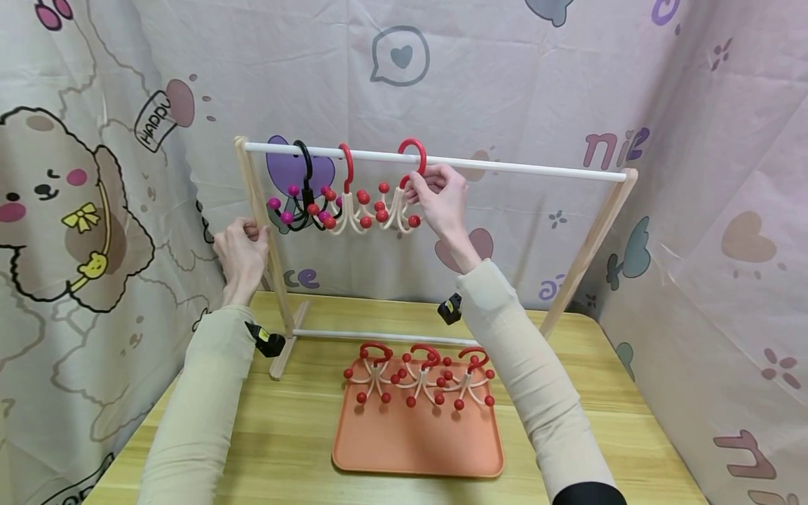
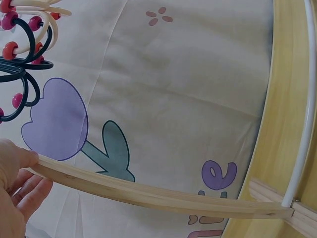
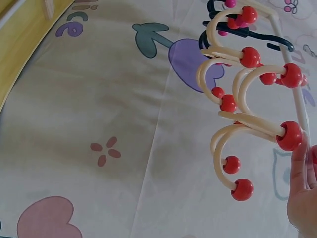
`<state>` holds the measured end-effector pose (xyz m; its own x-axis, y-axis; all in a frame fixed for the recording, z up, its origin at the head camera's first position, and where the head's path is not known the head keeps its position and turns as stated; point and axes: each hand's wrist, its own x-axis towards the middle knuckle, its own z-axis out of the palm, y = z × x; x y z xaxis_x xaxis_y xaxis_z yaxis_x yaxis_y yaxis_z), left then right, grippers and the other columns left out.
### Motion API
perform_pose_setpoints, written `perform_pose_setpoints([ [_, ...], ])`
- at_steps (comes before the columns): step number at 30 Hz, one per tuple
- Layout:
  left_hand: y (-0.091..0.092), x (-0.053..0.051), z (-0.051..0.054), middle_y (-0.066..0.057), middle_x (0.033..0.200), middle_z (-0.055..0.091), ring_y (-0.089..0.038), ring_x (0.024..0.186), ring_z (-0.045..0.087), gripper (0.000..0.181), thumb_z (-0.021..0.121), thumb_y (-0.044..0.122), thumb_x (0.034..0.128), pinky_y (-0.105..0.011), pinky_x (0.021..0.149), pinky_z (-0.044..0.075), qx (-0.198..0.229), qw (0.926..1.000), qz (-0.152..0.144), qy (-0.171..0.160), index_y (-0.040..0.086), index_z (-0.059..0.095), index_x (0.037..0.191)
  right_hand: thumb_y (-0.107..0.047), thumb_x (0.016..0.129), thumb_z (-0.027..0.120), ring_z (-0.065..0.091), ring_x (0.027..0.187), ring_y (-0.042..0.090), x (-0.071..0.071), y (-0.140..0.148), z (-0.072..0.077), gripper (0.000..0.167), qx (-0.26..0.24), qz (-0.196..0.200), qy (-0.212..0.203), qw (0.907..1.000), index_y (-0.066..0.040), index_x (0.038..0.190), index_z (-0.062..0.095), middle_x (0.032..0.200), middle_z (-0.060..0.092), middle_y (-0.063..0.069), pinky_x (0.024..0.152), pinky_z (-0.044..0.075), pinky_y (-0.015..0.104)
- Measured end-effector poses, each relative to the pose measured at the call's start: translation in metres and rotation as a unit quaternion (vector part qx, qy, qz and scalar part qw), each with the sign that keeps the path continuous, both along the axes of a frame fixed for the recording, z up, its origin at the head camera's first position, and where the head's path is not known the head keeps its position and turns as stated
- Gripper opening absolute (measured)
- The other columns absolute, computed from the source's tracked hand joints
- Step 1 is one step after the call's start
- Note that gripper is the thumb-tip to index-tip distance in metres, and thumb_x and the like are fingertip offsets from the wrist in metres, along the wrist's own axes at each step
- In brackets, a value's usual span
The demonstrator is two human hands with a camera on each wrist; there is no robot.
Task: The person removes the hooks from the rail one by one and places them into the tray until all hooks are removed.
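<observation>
My right hand (image 1: 444,203) pinches the stem of a red-hooked hanger (image 1: 413,146) with cream arms and red balls; its hook curves over the white top rail (image 1: 517,167). In the right wrist view, the hand (image 3: 303,193) shows at the right edge beside a red ball (image 3: 289,136). With thumb and fingers, my left hand (image 1: 242,256) grips the rack's left wooden post (image 1: 275,270); the left wrist view shows the hand (image 2: 20,191) at the upper end of that post (image 2: 148,193). Left of the held hanger hang another red-hooked one (image 1: 347,168) and a black one (image 1: 306,168).
An orange tray (image 1: 416,445) lies on the wooden table (image 1: 284,428) in front of the rack, with three red-hooked hangers (image 1: 421,379) at its back edge. The rack's right post (image 1: 587,252) and lower rail (image 1: 385,337) stand behind it. Printed curtains (image 1: 492,70) surround the table.
</observation>
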<state>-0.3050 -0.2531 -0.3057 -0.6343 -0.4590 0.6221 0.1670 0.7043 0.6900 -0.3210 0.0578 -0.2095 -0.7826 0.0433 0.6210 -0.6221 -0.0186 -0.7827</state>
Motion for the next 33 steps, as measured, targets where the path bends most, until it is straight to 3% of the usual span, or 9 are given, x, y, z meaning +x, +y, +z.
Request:
perform_pose_setpoints([
  [5,0.000,0.001,0.000,-0.030,0.101,0.073,-0.046,0.100,0.066,0.025,0.066,0.012,0.0953,-0.051,0.097,0.047,-0.002,1.0000,0.000,0.002,-0.011,0.069,0.106,0.001,0.094,0.065,0.068,0.060,0.008,0.002,0.003,0.001,0.014,-0.027,0.020,-0.005,0.9994,0.011,0.102,0.059,0.097,0.067,0.040,0.062,0.060,0.022],
  [10,0.000,0.001,0.000,-0.030,0.101,0.073,-0.046,0.100,0.066,0.025,0.066,0.011,0.0951,-0.051,0.097,0.047,-0.002,1.0000,0.000,0.002,-0.011,0.069,0.106,0.002,0.093,0.066,0.071,0.060,0.010,0.003,0.007,-0.002,0.008,-0.056,0.036,-0.003,0.9978,0.007,0.096,0.060,0.081,0.073,0.022,0.063,0.061,0.025],
  [12,0.000,0.001,0.000,-0.030,0.101,0.073,-0.046,0.100,0.066,0.025,0.066,0.011,0.0951,-0.051,0.096,0.048,0.000,1.0000,0.000,0.001,-0.011,0.069,0.106,0.001,0.093,0.066,0.071,0.061,0.010,0.005,0.009,-0.003,0.008,-0.061,0.036,-0.002,0.9975,0.007,0.097,0.060,0.079,0.074,0.016,0.064,0.061,0.024],
  [17,0.000,0.000,-0.001,-0.030,0.101,0.074,-0.045,0.100,0.067,0.024,0.067,0.012,0.0950,-0.050,0.096,0.047,0.001,1.0000,0.001,0.000,-0.010,0.070,0.106,-0.002,0.094,0.067,0.072,0.063,0.007,0.008,0.015,-0.008,0.012,-0.051,0.014,-0.003,0.9986,0.007,0.099,0.061,0.086,0.075,0.021,0.061,0.057,0.019],
  [20,0.000,0.000,-0.001,-0.029,0.102,0.074,-0.046,0.100,0.067,0.025,0.067,0.011,0.0949,-0.051,0.096,0.047,0.001,1.0000,-0.002,0.000,-0.010,0.070,0.107,-0.001,0.094,0.066,0.072,0.063,0.008,0.011,0.017,-0.012,0.010,-0.060,0.015,0.001,0.9981,0.005,0.099,0.060,0.084,0.075,0.016,0.064,0.059,0.021],
  [25,0.000,0.001,-0.001,-0.030,0.104,0.073,-0.045,0.102,0.066,0.025,0.067,0.011,0.0952,-0.050,0.098,0.047,0.006,1.0000,-0.005,-0.005,-0.010,0.069,0.109,0.001,0.094,0.065,0.073,0.066,0.009,0.017,0.022,-0.021,0.007,-0.067,0.027,0.003,0.9974,0.003,0.098,0.060,0.081,0.074,0.004,0.071,0.062,0.027],
  [33,0.000,0.000,0.000,-0.029,0.104,0.073,-0.045,0.104,0.065,0.025,0.067,0.011,0.0951,-0.050,0.099,0.046,0.006,0.9999,-0.006,-0.008,-0.009,0.069,0.109,0.000,0.093,0.067,0.074,0.066,0.011,0.028,0.030,-0.045,0.008,-0.084,0.020,-0.014,0.9962,-0.006,0.091,0.062,0.078,0.075,0.001,0.073,0.062,0.031],
])
